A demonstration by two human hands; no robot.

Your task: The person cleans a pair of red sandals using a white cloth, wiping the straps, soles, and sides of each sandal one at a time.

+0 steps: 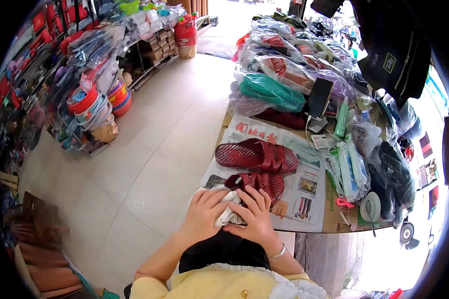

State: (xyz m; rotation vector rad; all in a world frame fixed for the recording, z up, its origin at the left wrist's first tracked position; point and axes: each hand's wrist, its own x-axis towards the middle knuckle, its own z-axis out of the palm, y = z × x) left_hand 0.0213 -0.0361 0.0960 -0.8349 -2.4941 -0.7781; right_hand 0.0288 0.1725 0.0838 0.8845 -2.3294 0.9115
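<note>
A crumpled white cloth (pixel 228 215) is bunched between my two hands, just in front of my body. My left hand (pixel 204 213) is closed on its left side, fingers curled over the fabric. From the right, my right hand (pixel 254 215) grips the cloth too, its thumb low and its fingertips overlapping the near edge of a dark red slipper (pixel 270 185). Part of that slipper is hidden behind the fingers and cloth. Beyond it, a matching red slipper (pixel 244 153) lies on newspaper (pixel 309 174), its straps toward the right.
Bagged goods (pixel 279 92) pile up at the table's far end, near a dark phone (pixel 319 97) on a white cable. A green bottle (pixel 341 117) and a tape roll (pixel 370 206) are at the right. Stacked buckets (pixel 85 102) and shelves line the left, across a tiled floor (pixel 159 124).
</note>
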